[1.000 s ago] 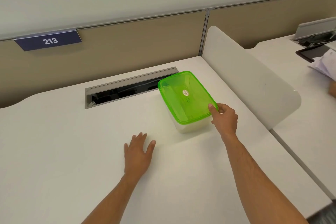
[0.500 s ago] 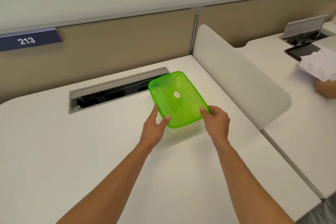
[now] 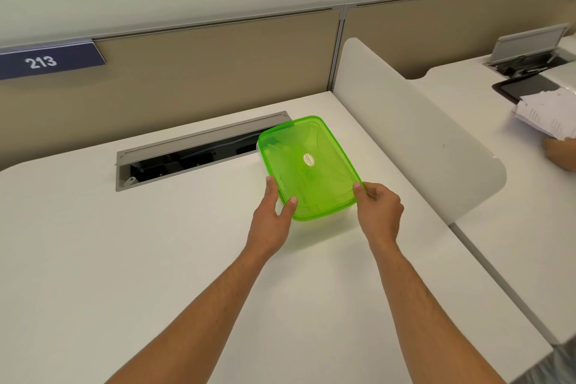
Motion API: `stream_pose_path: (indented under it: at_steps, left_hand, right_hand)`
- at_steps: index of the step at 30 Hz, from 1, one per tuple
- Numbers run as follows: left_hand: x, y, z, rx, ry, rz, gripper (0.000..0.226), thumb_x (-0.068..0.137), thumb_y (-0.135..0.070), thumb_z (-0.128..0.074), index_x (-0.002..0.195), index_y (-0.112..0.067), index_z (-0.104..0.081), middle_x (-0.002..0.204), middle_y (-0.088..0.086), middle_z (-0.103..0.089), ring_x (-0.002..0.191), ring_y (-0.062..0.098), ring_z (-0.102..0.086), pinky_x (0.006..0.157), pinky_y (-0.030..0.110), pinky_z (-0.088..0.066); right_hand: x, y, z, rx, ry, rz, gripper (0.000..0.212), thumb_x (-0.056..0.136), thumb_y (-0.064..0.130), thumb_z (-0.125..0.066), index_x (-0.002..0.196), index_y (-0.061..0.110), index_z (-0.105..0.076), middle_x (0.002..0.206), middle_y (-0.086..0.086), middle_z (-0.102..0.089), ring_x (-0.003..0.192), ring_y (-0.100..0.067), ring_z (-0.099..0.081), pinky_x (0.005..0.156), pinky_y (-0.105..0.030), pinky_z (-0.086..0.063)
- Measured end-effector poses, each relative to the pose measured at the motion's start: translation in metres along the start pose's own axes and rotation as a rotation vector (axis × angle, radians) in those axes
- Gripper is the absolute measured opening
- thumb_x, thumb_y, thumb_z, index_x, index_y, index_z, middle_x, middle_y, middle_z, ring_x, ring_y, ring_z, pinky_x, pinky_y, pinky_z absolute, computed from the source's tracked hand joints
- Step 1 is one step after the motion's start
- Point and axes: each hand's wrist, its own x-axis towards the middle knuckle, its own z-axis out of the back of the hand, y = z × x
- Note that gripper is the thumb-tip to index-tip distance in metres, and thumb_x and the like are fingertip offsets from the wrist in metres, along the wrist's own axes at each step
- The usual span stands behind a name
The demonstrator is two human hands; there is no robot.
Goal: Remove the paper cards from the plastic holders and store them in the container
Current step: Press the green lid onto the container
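A clear plastic container with a translucent green lid (image 3: 307, 165) rests on the white desk (image 3: 124, 259), its lid on. My left hand (image 3: 272, 221) holds the lid's near left corner, thumb on top. My right hand (image 3: 378, 209) grips the near right corner, fingers curled around the edge. A blue card reading 213 (image 3: 51, 60) sits in a clear plastic holder on top of the beige partition at the far left.
An open grey cable tray (image 3: 193, 149) is sunk into the desk behind the container. A white divider panel (image 3: 414, 140) stands to the right. On the neighbouring desk another person's hand (image 3: 558, 149) holds a stack of papers (image 3: 548, 112).
My left hand has left the desk surface and taken the lid's near left corner. My right hand has kept its grip on the right corner throughout.
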Motion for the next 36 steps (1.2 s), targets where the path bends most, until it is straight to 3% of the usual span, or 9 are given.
stream_pose_path:
  at_steps: [3, 9, 13, 15, 20, 23, 30, 34, 36]
  left_hand:
    - [0.0, 0.0, -0.002, 0.017, 0.007, -0.009, 0.071, 0.1, -0.034, -0.05, 0.156, -0.021, -0.009, 0.162, -0.006, -0.014, 0.147, 0.008, -0.018, 0.114, 0.017, -0.014]
    - [0.006, 0.004, -0.003, -0.068, -0.031, 0.007, 0.071, 0.097, -0.034, -0.056, 0.155, -0.022, -0.018, 0.163, -0.004, -0.015, 0.148, 0.008, -0.016, 0.119, 0.032, -0.022]
    - [0.006, 0.004, -0.003, -0.096, -0.07, -0.004, 0.069, 0.095, -0.034, -0.059, 0.154, -0.023, -0.025, 0.153, -0.007, -0.039, 0.136, 0.013, -0.042, 0.113, 0.036, -0.035]
    - [0.007, 0.004, -0.004, -0.076, -0.1, 0.013, 0.068, 0.095, -0.036, -0.058, 0.153, -0.023, -0.026, 0.145, -0.003, -0.045, 0.124, 0.014, -0.051, 0.106, 0.033, -0.041]
    - [0.016, 0.0, -0.003, -0.243, -0.25, 0.118, 0.05, 0.093, -0.032, -0.064, 0.14, -0.024, -0.048, 0.11, 0.003, -0.062, 0.085, 0.015, -0.064, 0.072, 0.027, -0.053]
    - [0.024, 0.004, -0.004, -0.415, -0.253, 0.276, 0.042, 0.089, -0.026, -0.07, 0.125, -0.017, -0.051, 0.094, 0.007, -0.069, 0.078, 0.024, -0.07, 0.079, 0.041, -0.058]
    - [0.036, 0.014, 0.003, -0.553, -0.161, 0.378, 0.027, 0.086, -0.016, -0.073, 0.106, -0.004, -0.059, 0.099, 0.023, -0.067, 0.079, 0.028, -0.064, 0.072, 0.04, -0.06]
    - [0.045, 0.012, 0.01, -0.542, -0.088, 0.4, 0.025, 0.086, -0.015, -0.072, 0.104, -0.008, -0.056, 0.102, 0.024, -0.065, 0.072, 0.023, -0.06, 0.064, 0.032, -0.056]
    - [0.052, 0.009, 0.015, -0.51, -0.093, 0.39, 0.025, 0.087, -0.022, -0.071, 0.104, -0.009, -0.056, 0.106, 0.019, -0.067, 0.074, 0.021, -0.062, 0.064, 0.032, -0.054]
  right_hand:
    - [-0.001, -0.007, -0.002, 0.056, 0.02, -0.057, 0.019, 0.087, 0.032, -0.068, 0.096, 0.017, -0.075, 0.091, 0.002, -0.075, 0.088, -0.021, -0.071, 0.088, -0.04, -0.055]
    - [0.003, -0.002, -0.003, 0.08, 0.053, -0.055, 0.004, 0.086, 0.032, -0.069, 0.084, 0.029, -0.069, 0.081, 0.006, -0.071, 0.078, -0.022, -0.069, 0.075, -0.045, -0.059]
    - [0.004, -0.001, -0.002, 0.117, 0.072, -0.075, 0.012, 0.089, 0.024, -0.068, 0.087, 0.012, -0.069, 0.089, -0.008, -0.07, 0.06, -0.023, -0.064, 0.045, -0.022, -0.05]
    - [0.005, 0.0, -0.002, 0.133, 0.083, -0.078, 0.014, 0.09, 0.021, -0.067, 0.089, 0.007, -0.067, 0.088, -0.008, -0.068, 0.054, -0.02, -0.061, 0.04, -0.017, -0.044]
    - [0.008, -0.004, -0.004, 0.198, 0.096, -0.1, 0.011, 0.09, 0.018, -0.066, 0.088, 0.007, -0.065, 0.088, -0.005, -0.065, 0.051, -0.018, -0.058, 0.043, -0.023, -0.046]
    - [0.008, -0.008, -0.008, 0.294, 0.083, -0.129, 0.008, 0.089, 0.014, -0.067, 0.085, 0.008, -0.065, 0.088, -0.008, -0.065, 0.047, -0.017, -0.055, 0.049, -0.031, -0.05]
    - [0.016, -0.013, -0.011, 0.37, 0.102, -0.216, 0.01, 0.087, 0.012, -0.069, 0.082, 0.007, -0.063, 0.088, -0.012, -0.065, 0.047, -0.022, -0.053, 0.048, -0.032, -0.05]
    - [0.016, -0.013, -0.013, 0.232, 0.041, -0.115, 0.005, 0.086, 0.016, -0.069, 0.082, 0.015, -0.066, 0.081, -0.003, -0.068, 0.062, -0.016, -0.059, 0.068, -0.039, -0.054]
    - [0.019, -0.008, -0.015, 0.195, 0.014, -0.053, 0.004, 0.087, 0.018, -0.068, 0.087, 0.014, -0.067, 0.077, 0.006, -0.065, 0.07, -0.009, -0.058, 0.073, -0.032, -0.048]
